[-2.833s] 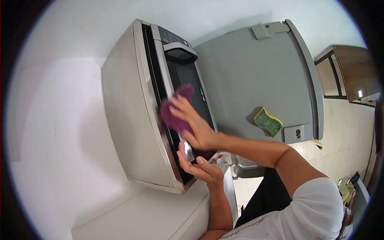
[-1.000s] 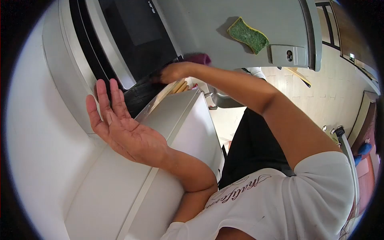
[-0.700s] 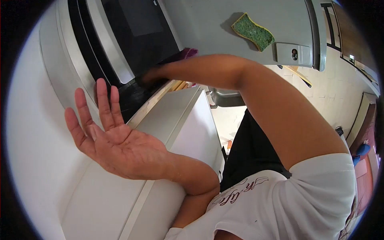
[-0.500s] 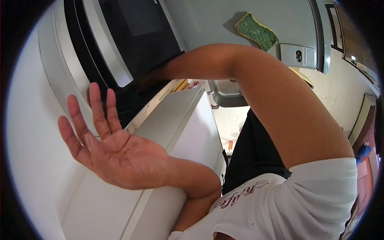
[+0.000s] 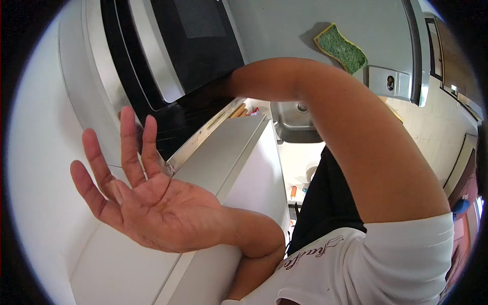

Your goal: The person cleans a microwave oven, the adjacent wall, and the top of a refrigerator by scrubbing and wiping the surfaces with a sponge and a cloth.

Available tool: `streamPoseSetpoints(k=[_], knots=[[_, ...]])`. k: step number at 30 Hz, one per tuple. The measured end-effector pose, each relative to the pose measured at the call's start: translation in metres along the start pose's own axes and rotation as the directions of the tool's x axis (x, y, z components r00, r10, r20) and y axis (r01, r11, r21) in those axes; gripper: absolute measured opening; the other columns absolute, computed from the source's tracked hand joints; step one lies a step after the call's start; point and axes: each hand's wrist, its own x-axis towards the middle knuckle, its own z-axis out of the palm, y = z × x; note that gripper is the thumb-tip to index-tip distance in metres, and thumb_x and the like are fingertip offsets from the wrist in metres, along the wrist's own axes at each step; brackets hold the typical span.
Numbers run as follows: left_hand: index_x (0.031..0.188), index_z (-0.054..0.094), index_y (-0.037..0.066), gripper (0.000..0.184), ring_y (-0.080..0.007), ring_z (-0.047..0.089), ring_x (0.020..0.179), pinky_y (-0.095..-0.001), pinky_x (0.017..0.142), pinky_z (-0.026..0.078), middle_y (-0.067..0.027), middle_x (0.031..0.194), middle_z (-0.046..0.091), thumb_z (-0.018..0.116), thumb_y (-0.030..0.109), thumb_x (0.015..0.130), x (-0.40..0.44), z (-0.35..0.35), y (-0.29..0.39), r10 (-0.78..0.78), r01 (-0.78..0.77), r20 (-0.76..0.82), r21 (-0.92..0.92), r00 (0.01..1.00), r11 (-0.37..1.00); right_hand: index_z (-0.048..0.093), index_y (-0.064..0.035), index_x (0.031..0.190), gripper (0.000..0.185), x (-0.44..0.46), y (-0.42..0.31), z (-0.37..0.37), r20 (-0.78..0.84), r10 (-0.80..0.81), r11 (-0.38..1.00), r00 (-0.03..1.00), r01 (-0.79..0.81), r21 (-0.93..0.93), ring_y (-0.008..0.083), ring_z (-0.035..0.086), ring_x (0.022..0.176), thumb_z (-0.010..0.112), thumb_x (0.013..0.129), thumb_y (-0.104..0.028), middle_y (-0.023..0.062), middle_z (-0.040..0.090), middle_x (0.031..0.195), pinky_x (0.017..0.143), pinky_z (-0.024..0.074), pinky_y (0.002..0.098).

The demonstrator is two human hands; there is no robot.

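Note:
My left hand (image 5: 162,213) is raised palm up with its fingers spread, and nothing lies in it. It hovers above the white cabinet-like surface (image 5: 132,259), near the end of a pale wooden edge strip (image 5: 206,129). From the right, my right forearm (image 5: 267,79) reaches across into the dark gap beside a black-fronted appliance (image 5: 198,46) with a broad silver bar (image 5: 157,51). My right hand is lost in shadow over the black surface (image 5: 178,124), so its fingers and anything in them cannot be made out.
A green scouring sponge (image 5: 341,48) lies on a grey surface (image 5: 279,25) beyond my right elbow. A metal sink basin (image 5: 297,124) shows below that arm. A small grey panel (image 5: 390,82) sits to the right of the sponge. A white wall (image 5: 38,152) borders the left side.
The view has shifted slightly, so the surroundings appear farther right and lower. My right hand, faintly visible and blurred before, is now deeper in shadow. My left hand stays spread.

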Motion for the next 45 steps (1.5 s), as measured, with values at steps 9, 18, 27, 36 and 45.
streamPoseSetpoints(k=[9,18,27,36,45], knots=[[0.127,0.036,-0.007,0.042,-0.0485,0.06,0.097,-0.0481,0.077,0.058,-0.034,0.121,0.049,0.034,0.015,0.092,0.001,-0.001,-0.003,0.001,0.001,0.03,-0.087,1.0,0.996,0.048,-0.0076,0.121,0.036,-0.008,-0.131,0.186,-0.006,-0.849,-0.135,0.529,-0.207,0.969,0.0291,0.052,0.105,0.045,0.091,-0.026,0.0152,0.054,0.113,0.083,0.0501,0.0407],[0.127,0.034,-0.009,0.041,-0.0485,0.061,0.093,-0.0466,0.075,0.059,-0.0352,0.12,0.048,0.033,0.013,0.091,0.001,-0.001,-0.006,0.053,-0.049,0.038,-0.088,0.998,0.995,0.053,-0.0059,0.12,0.035,-0.032,-0.106,0.214,0.113,-0.899,-0.035,0.424,-0.325,0.945,0.0322,0.064,0.088,0.05,0.09,-0.023,0.0196,0.062,0.106,0.072,0.052,0.0431],[0.128,0.032,-0.01,0.042,-0.0497,0.062,0.091,-0.0488,0.075,0.059,-0.0366,0.119,0.048,0.033,0.011,0.091,0.002,0.0,-0.005,0.041,-0.036,0.036,-0.127,0.999,0.991,0.05,-0.0071,0.118,0.028,-0.082,-0.088,0.223,-0.046,-0.443,-0.174,0.895,-0.036,0.984,0.0346,0.062,0.092,0.052,0.09,-0.01,0.016,0.064,0.101,0.078,0.0505,0.0432],[0.128,0.03,-0.011,0.042,-0.0508,0.061,0.09,-0.0499,0.073,0.059,-0.0393,0.118,0.047,0.031,0.006,0.089,0.003,0.001,-0.006,0.044,-0.041,0.018,-0.15,0.999,0.988,0.052,-0.0096,0.12,0.038,-0.089,-0.049,0.211,0.136,-0.447,0.123,0.884,-0.09,0.988,0.0338,0.063,0.09,0.052,0.083,-0.003,0.0129,0.065,0.103,0.082,0.0507,0.0418],[0.129,0.028,-0.012,0.043,-0.0482,0.062,0.09,-0.047,0.075,0.059,-0.0392,0.118,0.048,0.03,0.004,0.089,0.002,0.007,-0.003,0.008,-0.004,0.028,-0.15,1.0,0.989,0.057,-0.0078,0.109,0.034,-0.104,0.086,0.265,0.303,-0.3,0.172,0.904,-0.261,0.95,0.0366,0.061,0.089,0.054,0.077,0.003,0.0179,0.062,0.097,0.076,0.0498,0.0419]])
